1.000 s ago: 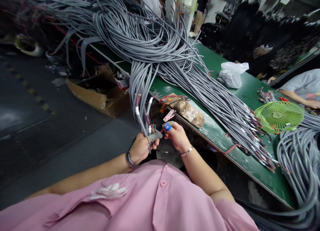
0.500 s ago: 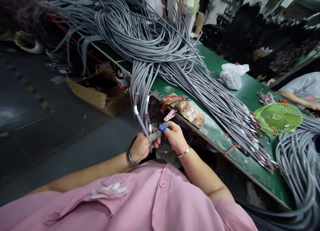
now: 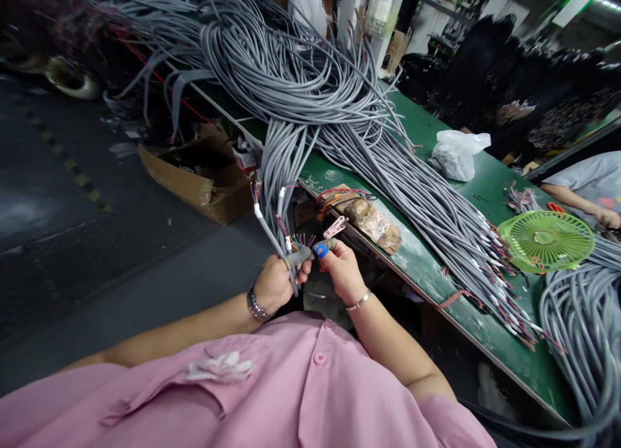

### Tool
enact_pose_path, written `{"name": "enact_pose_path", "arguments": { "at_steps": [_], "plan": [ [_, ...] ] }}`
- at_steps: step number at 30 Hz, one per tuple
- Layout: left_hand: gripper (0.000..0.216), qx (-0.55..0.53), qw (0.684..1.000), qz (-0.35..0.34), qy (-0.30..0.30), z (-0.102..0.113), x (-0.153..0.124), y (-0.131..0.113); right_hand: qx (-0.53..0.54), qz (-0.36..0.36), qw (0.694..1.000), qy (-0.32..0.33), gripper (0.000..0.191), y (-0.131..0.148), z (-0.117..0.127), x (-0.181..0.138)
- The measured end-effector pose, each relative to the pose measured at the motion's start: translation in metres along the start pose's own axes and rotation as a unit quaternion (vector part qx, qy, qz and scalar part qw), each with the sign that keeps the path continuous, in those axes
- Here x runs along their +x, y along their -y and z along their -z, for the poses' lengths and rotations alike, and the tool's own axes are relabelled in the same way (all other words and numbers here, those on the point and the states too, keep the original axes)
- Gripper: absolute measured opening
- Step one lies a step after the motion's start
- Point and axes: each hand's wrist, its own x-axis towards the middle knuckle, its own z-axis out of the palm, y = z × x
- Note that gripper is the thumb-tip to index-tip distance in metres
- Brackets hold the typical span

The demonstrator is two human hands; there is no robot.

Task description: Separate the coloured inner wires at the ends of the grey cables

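1. Two grey cables or more are clamped in the left hand (image 3: 274,281), below their stripped ends, probably so the fanned coloured wires (image 3: 303,240) stand free beside the right hand (image 3: 343,272).
2. The right grip has thumb and forefinger together just beside those wires; whether a strand is caught between them, I cannot tell.
3. Grey wrapping covers the left thumb, and blue tape (image 3: 320,250) the right one, likely guarding skin against thin wire.
4. The held cables (image 3: 268,233) hang off the table's near edge, in front of the body, which presumably brings their ends within easy reach.
5. Smooth, rubbery-looking loops form the cable pile (image 3: 291,99) on the green table (image 3: 422,121); white sleeves mark many ends.
6. Near the hands, a pink plastic clip (image 3: 334,227) sits by a lumpy, shiny-wrapped block (image 3: 372,223).
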Motion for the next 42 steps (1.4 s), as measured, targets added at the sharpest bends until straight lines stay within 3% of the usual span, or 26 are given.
{"name": "enact_pose_path", "arguments": {
  "at_steps": [7, 11, 14, 19, 25, 34, 42],
  "plan": [
    [0.019, -0.028, 0.999, 0.005, 0.014, 0.001, 0.0, -0.004, 0.145, -0.066, 0.987, 0.012, 0.041, -0.004, 0.019, 0.009],
    [0.02, -0.033, 0.998, 0.009, 0.048, -0.006, -0.002, -0.009, 0.156, -0.088, 0.983, 0.049, 0.043, 0.011, 0.026, 0.02],
    [0.021, -0.028, 0.997, 0.015, 0.07, -0.012, -0.002, -0.013, 0.116, -0.042, 0.991, 0.041, 0.037, 0.014, 0.023, 0.024],
    [0.02, -0.027, 0.995, 0.026, 0.097, -0.018, 0.004, -0.016, 0.055, 0.076, 0.992, -0.078, 0.04, -0.001, 0.021, 0.028],
    [0.02, -0.009, 0.995, 0.033, 0.092, -0.019, 0.011, -0.01, 0.158, -0.02, 0.987, 0.016, 0.048, 0.001, 0.019, 0.036],
    [0.022, 0.012, 0.994, 0.045, 0.097, -0.022, 0.014, -0.005, 0.232, -0.016, 0.973, -0.012, 0.039, 0.002, 0.015, 0.039],
    [0.021, 0.027, 0.995, 0.036, 0.088, -0.014, 0.006, -0.006, 0.243, -0.097, 0.965, 0.007, 0.053, 0.004, 0.02, 0.034]
  ]
}}
